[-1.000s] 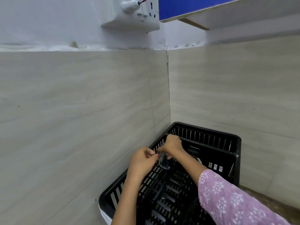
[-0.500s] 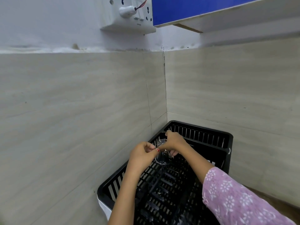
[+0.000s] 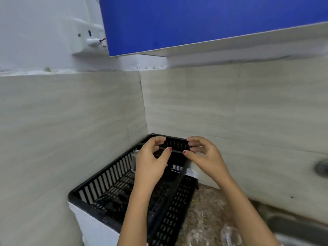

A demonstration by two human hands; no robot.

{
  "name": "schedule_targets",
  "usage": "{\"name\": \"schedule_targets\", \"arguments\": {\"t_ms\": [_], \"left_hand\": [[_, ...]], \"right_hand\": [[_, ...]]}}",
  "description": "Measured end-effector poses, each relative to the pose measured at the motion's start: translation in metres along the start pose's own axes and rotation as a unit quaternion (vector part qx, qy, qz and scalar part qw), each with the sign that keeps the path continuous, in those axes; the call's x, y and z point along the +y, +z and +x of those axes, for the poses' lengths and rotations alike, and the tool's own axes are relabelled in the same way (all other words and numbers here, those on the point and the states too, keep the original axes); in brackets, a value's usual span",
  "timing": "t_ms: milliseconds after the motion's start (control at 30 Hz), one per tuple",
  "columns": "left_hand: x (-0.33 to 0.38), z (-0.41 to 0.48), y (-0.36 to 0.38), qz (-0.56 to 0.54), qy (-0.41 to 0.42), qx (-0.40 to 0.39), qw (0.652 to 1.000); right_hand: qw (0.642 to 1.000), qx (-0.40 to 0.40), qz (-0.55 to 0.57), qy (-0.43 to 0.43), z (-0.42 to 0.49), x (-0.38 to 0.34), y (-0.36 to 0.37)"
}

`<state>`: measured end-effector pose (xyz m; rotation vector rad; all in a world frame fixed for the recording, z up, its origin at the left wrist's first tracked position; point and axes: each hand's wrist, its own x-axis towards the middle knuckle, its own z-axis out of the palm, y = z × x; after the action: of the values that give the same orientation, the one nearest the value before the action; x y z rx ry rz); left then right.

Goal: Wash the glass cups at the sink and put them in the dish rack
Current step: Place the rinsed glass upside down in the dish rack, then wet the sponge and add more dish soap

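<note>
Glass cup (image 3: 134, 155) mostly behind left hand (image 3: 150, 163)

Glass cup (image 3: 134, 156) in dish rack (image 3: 99, 181), left side

Soft, even indoor light — motion blur, wide-angle bending at edges

Worktop (image 3: 204, 210): speckled brown stone, visible at lower centre of the frame and meeting the tiled walls at the corner. One black slatted dish rack (image 3: 99, 176) stands on it, lower centre-left, seated on a white tray (image 3: 92, 226) and set close against the left wall. The surface at bottom centre is glossy. The lower-right margin is blurred.
</note>
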<state>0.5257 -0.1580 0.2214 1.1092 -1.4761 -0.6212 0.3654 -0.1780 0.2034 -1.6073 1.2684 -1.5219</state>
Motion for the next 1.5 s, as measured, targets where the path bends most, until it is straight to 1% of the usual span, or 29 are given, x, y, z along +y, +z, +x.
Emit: {"name": "schedule_targets", "arguments": {"t_ms": [100, 300, 533, 667, 867, 933, 1000, 1067, 1133, 1233, 1300, 1367, 1500], "left_hand": [[0.023, -0.033, 0.043, -0.017, 0.039, -0.022, 0.999], [0.065, -0.108, 0.15, -0.076, 0.102, -0.097, 0.987], [0.108, -0.192, 0.279, -0.151, 0.11, -0.185, 0.965], [0.13, -0.222, 0.333, -0.151, 0.12, -0.229, 0.954], [0.139, -0.235, 0.398, -0.121, 0.187, -0.277, 0.935], [0.133, -0.236, 0.42, -0.107, 0.191, -0.302, 0.928], [0.125, -0.238, 0.444, -0.096, 0.184, -0.323, 0.923], [0.114, -0.239, 0.465, -0.089, 0.173, -0.342, 0.919], [0.101, -0.237, 0.485, -0.076, 0.172, -0.362, 0.913], [0.082, -0.231, 0.508, -0.05, 0.159, -0.399, 0.902], [0.069, -0.227, 0.518, -0.041, 0.148, -0.411, 0.898], [0.058, -0.224, 0.527, -0.037, 0.14, -0.412, 0.899], [0.044, -0.223, 0.538, -0.028, 0.12, -0.408, 0.905]], "right_hand": [[0.998, 0.051, 0.034, -0.026, -0.04, -0.008, -0.056], [0.987, 0.153, 0.009, -0.047, -0.115, -0.011, -0.183], [0.967, 0.243, -0.065, -0.036, -0.199, -0.002, -0.323], [0.954, 0.282, -0.098, -0.027, -0.232, 0.005, -0.382], [0.927, 0.351, -0.133, 0.022, -0.253, 0.046, -0.449], [0.917, 0.368, -0.141, 0.055, -0.259, 0.064, -0.469], [0.907, 0.378, -0.153, 0.108, -0.267, 0.085, -0.487], [0.891, 0.375, -0.188, 0.176, -0.276, 0.111, -0.503], [0.865, 0.355, -0.262, 0.24, -0.287, 0.147, -0.518], [0.813, 0.286, -0.385, 0.331, -0.305, 0.205, -0.539], [0.764, 0.235, -0.444, 0.404, -0.316, 0.237, -0.551], [0.721, 0.19, -0.495, 0.447, -0.325, 0.261, -0.56], [0.673, 0.126, -0.523, 0.507, -0.342, 0.286, -0.568]]}}
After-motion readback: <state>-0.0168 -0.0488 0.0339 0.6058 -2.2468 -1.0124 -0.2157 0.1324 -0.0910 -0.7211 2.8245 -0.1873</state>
